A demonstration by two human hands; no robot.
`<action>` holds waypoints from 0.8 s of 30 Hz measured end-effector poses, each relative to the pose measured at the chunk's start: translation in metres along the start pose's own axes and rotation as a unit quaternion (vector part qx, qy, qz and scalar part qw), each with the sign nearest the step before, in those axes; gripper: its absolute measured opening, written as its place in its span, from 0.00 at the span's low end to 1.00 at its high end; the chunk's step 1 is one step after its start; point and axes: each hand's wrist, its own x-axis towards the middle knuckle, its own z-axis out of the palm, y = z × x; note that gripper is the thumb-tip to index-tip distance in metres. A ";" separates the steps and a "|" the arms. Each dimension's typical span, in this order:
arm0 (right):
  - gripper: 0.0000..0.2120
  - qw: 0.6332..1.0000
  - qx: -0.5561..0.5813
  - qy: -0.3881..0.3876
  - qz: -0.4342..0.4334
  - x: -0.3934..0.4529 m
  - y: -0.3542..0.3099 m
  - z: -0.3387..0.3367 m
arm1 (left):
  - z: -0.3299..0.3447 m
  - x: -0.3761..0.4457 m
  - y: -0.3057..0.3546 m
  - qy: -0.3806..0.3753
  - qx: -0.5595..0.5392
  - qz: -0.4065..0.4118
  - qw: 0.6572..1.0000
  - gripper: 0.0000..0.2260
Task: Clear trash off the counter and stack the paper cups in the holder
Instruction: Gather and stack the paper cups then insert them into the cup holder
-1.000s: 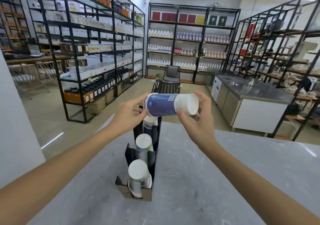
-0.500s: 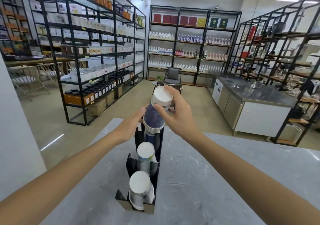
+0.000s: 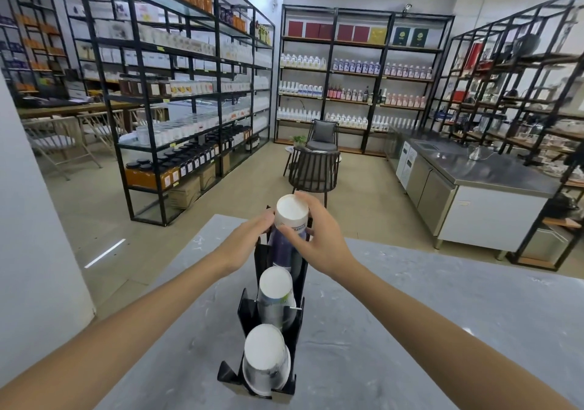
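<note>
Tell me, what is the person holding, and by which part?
An upside-down paper cup: right hand grips its side near the upturned base; left hand touches the other side.

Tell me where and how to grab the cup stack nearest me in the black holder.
Grip the nearest cup stack around its exposed white top end, coming from above and the near side. The holder walls flank its lower sides, so only that protruding end looks free.

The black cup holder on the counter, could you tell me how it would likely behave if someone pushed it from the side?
The black cup holder looks narrow and tall, carrying three cup stacks, so a sideways push would probably tip it. Its thin panels suggest it is light, so it may slide on the smooth counter.
</note>
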 end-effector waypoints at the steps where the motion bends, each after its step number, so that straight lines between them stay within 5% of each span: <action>1: 0.31 1.000 -0.005 -0.005 -0.003 -0.001 0.003 0.003 | 0.001 0.001 0.001 0.003 -0.006 0.022 1.000 0.15; 19: 0.25 1.000 0.020 -0.009 0.019 -0.015 0.028 0.024 | 0.006 0.012 -0.024 0.013 0.056 0.055 0.997 0.18; 24: 0.32 0.998 -0.049 -0.014 0.021 -0.026 0.020 0.012 | 0.008 -0.003 -0.017 0.073 0.195 0.119 0.971 0.21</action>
